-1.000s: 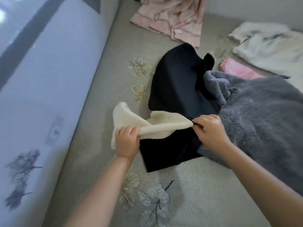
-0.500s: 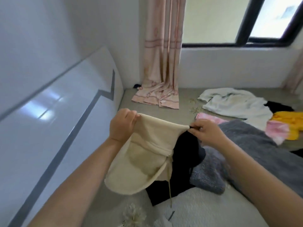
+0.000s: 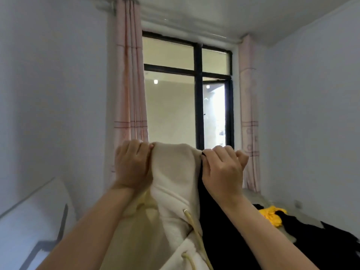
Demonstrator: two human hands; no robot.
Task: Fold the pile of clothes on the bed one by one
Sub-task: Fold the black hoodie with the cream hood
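a: where was the cream and black top [image 3: 175, 172] just then?

b: it was up in the air, in front of the window [image 3: 187, 90]. the left hand [image 3: 132, 164] was pinching one top corner and the right hand [image 3: 222, 168] was pinching the other. the fingers were curled tight on the cloth.

a: what could have gone wrong?

b: the two hands were close together, so the top hung in a bunch, not flat. i think it could have been folded crooked if it went down like that.

a: anything else?

b: the cream cord [image 3: 191, 223] dangled loose in front. it might have got caught inside a fold. and the pinch was small, so one corner could have slipped out and the top would have dropped.

a: dropped where?

b: maybe onto the yellow cloth [image 3: 272, 216] and the dark clothes [image 3: 331, 240] on the bed, at the right. then it might have got mixed up with them.
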